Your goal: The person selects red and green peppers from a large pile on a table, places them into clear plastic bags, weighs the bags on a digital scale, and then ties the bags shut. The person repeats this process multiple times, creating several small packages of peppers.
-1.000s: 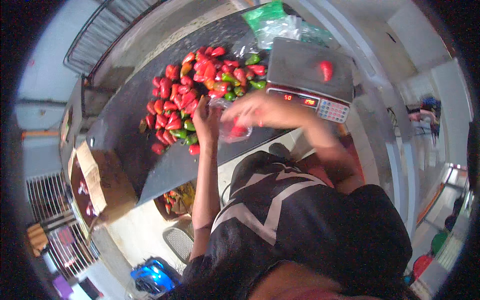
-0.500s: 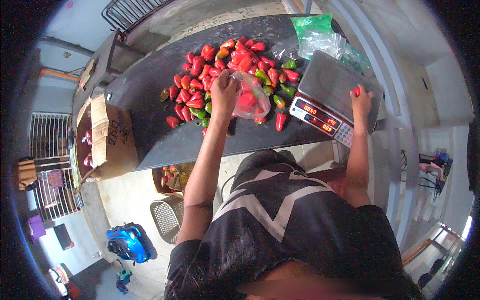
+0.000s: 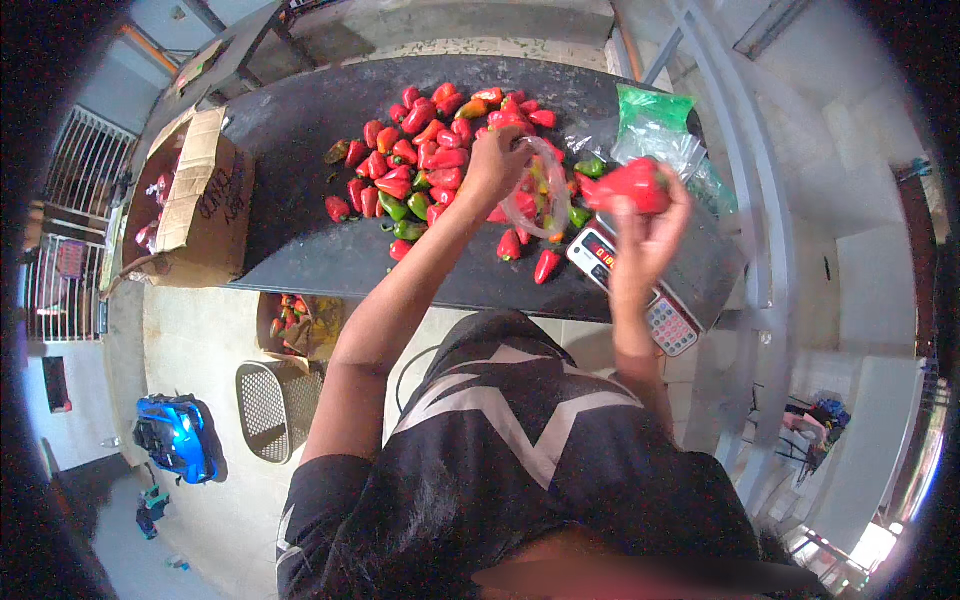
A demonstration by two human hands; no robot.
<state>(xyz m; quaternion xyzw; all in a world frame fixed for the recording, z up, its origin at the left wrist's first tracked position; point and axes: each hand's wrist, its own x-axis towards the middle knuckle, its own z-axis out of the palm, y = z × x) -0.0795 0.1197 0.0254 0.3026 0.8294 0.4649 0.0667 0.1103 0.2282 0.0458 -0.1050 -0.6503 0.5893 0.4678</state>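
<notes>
My left hand (image 3: 497,168) is closed on the edge of a clear plastic bag (image 3: 562,205), its mouth hanging loosely to the right of my fingers. Against the front of the pile, the bag shows red and green through its film. My right hand (image 3: 652,232) grips a shiny red bell pepper (image 3: 635,186), held above the digital scale (image 3: 672,325); motion blurs it slightly, and I cannot tell if a second pepper is with it. Red bell peppers (image 3: 395,182), some green or orange among them, lie heaped to the left of the bag.
A green and clear pack of plastic bags (image 3: 655,120) lies at the table's far right. At the left stands an open cardboard box (image 3: 215,205). Below the black table (image 3: 300,255) are a box of peppers (image 3: 290,318), a perforated basket (image 3: 262,415) and a blue backpack (image 3: 180,437).
My right hand has lifted off the scale's plate and moved left with the red bell pepper, closer to the bag. My left hand still holds the bag. The whole view has shifted.
</notes>
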